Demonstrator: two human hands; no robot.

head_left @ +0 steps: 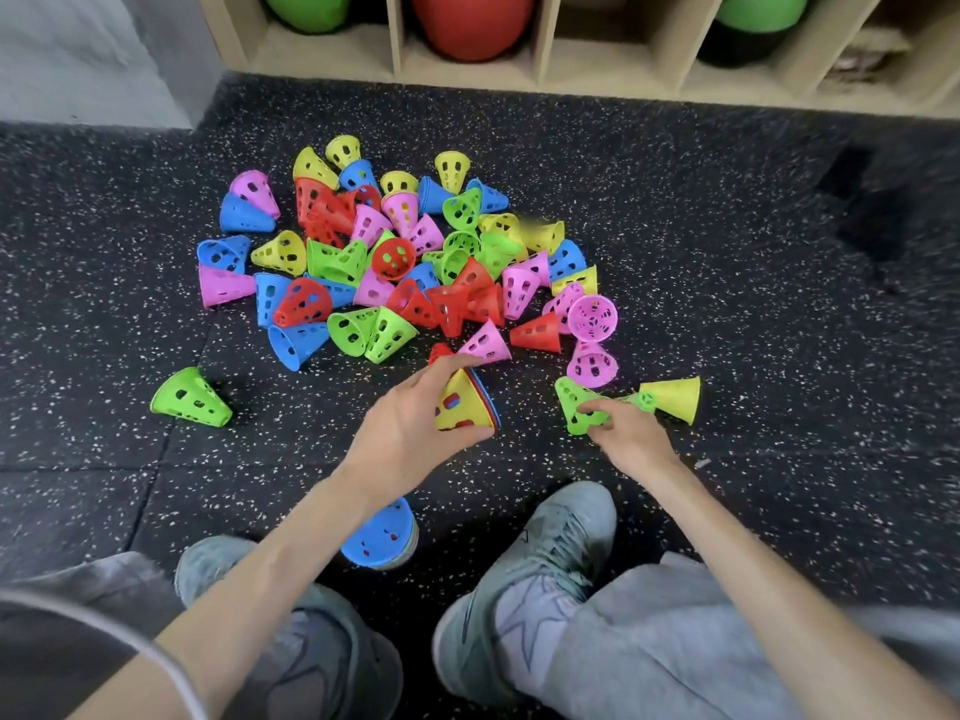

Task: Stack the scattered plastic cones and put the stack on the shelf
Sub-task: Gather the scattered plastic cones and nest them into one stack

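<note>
A green cone [581,407] was pinched by the right hand [631,436] on the floor [779,314] — just right of the stack [462,405] gripped by the left hand [410,423], its mouth turned rightward toward that cone.

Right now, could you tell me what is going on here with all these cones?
A person crouches on the speckled floor sorting perforated plastic cones. The left hand grips a short stack with a yellow cone outermost; the right hand pinches a green cone lying beside a yellow cone. Another stack, blue outermost, sits between the shoes. Most cones remain in a loose pile before the shelf.
</note>
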